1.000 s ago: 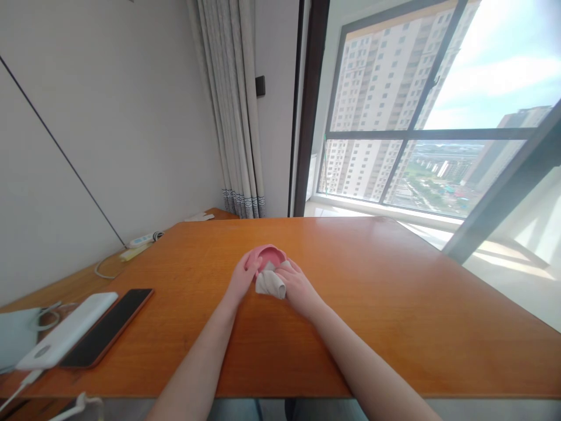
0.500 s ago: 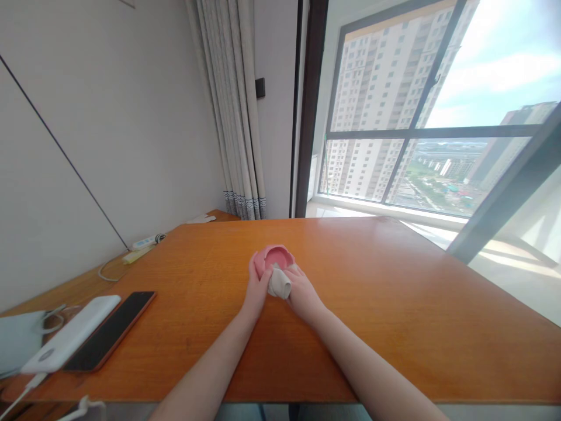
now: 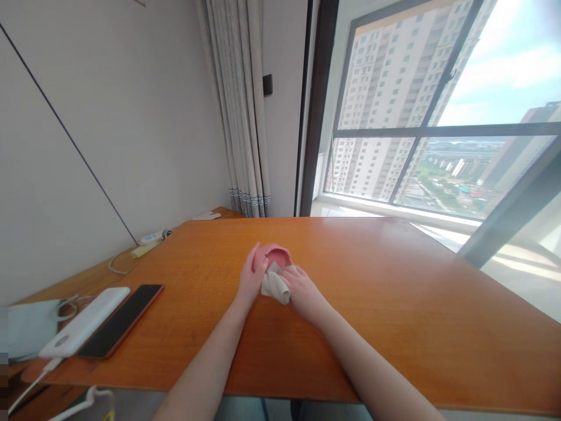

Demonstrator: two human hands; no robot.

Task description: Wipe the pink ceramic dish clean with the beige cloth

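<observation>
Your left hand (image 3: 253, 279) cups the near-left wall of the small round pink bowl (image 3: 273, 257) in the middle of the orange wooden counter (image 3: 394, 304); your right hand (image 3: 302, 290) is closed on a bunched beige cloth (image 3: 274, 283) lying over its near rim. The wiping looks under way, not finished. The bowl's mouth tips toward you; being round, it has no clear long axis

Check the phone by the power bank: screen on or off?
Off. The phone lies flat on the table beside the white power bank, its screen uniformly dark with no lit content.
</observation>
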